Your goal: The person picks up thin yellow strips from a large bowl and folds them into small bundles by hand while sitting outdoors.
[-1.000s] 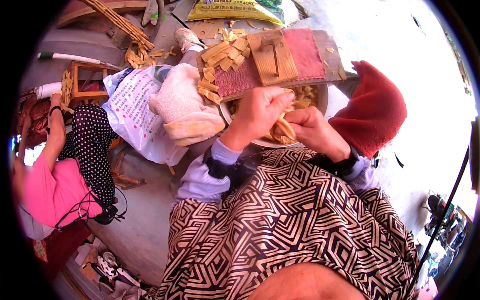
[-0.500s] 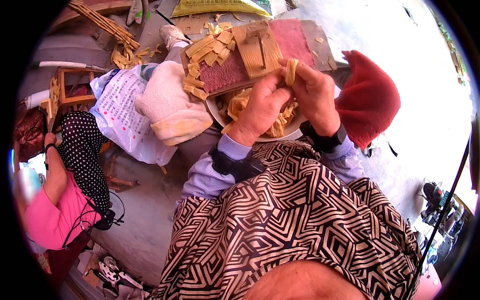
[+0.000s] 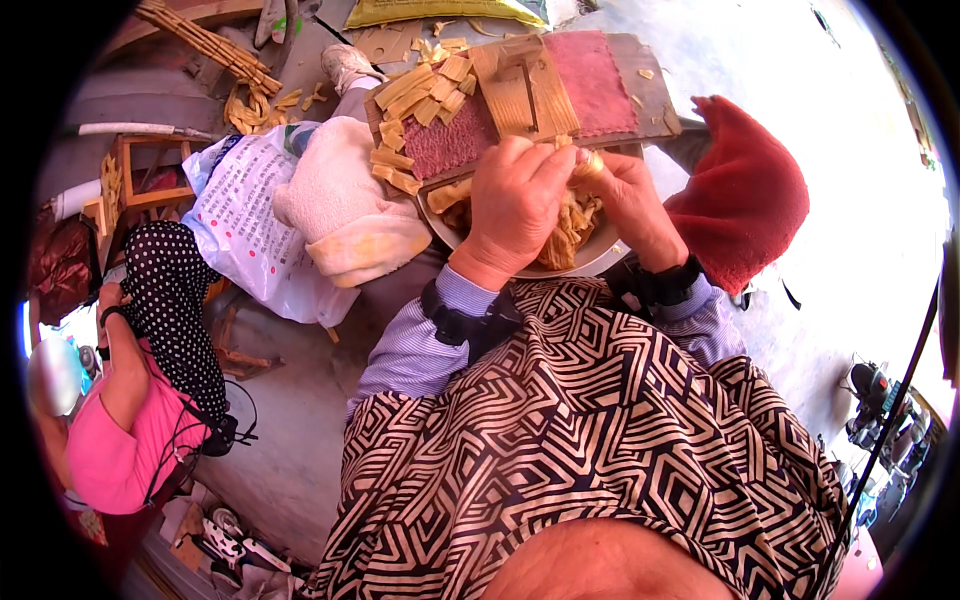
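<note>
Over a pale basin point(image 3: 608, 262), both my hands work close together at a narrow, flat yellow strip point(image 3: 592, 163). My right hand point(image 3: 640, 212) is closed on the strip, which is wrapped about its thumb and fingertips. My left hand point(image 3: 508, 205) pinches at the same strip from the other side, its fingertips partly hidden. Crumpled yellow strips point(image 3: 570, 238) lie in the basin beneath. Just beyond stands a wooden board point(image 3: 655, 90) bearing a wooden block point(image 3: 512, 95) with an upright metal piece. Short, flat folded yellow pieces point(image 3: 425, 92) are heaped on the board's left side.
A red cloth point(image 3: 745, 195) lies at the right, a pink towel point(image 3: 345, 190) and white printed bag point(image 3: 265, 220) at the left. Another person in pink point(image 3: 115, 440) sits further left. A stick bundle point(image 3: 205, 42) and yellow sack point(image 3: 445, 12) lie at the far side.
My hands have come down slightly. The left hand has turned with its back up, and the strip's loop has moved lower against my right thumb.
</note>
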`<act>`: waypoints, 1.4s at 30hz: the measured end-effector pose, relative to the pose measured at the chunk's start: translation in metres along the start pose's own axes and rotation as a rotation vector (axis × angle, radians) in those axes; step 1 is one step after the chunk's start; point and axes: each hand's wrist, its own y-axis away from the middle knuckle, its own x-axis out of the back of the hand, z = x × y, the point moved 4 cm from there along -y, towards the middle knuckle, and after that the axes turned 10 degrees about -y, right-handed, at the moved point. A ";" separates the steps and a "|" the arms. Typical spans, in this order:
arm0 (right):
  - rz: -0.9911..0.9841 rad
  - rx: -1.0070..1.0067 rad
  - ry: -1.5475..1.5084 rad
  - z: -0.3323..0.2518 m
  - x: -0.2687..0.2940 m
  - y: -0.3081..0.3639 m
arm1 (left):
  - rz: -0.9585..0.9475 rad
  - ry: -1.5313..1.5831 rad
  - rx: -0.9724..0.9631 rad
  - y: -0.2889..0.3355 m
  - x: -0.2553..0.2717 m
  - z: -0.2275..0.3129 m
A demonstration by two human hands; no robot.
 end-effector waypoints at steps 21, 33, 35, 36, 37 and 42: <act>0.103 0.420 0.210 -0.021 -0.014 0.005 | -0.214 0.070 0.306 -0.016 -0.002 0.012; 0.033 0.541 0.432 -0.024 -0.009 0.009 | -0.179 0.777 0.602 0.020 -0.012 -0.002; -0.047 0.625 0.675 -0.034 -0.014 0.012 | -0.270 0.498 0.517 0.024 -0.011 -0.009; -0.073 0.748 0.775 -0.040 -0.019 0.017 | -0.306 0.464 0.551 0.027 -0.013 -0.012; -0.060 0.796 0.787 -0.045 -0.023 0.020 | -0.343 0.431 0.585 0.031 -0.018 -0.016; 0.057 0.689 0.350 -0.030 -0.013 0.019 | -0.495 1.513 1.335 0.045 -0.037 -0.008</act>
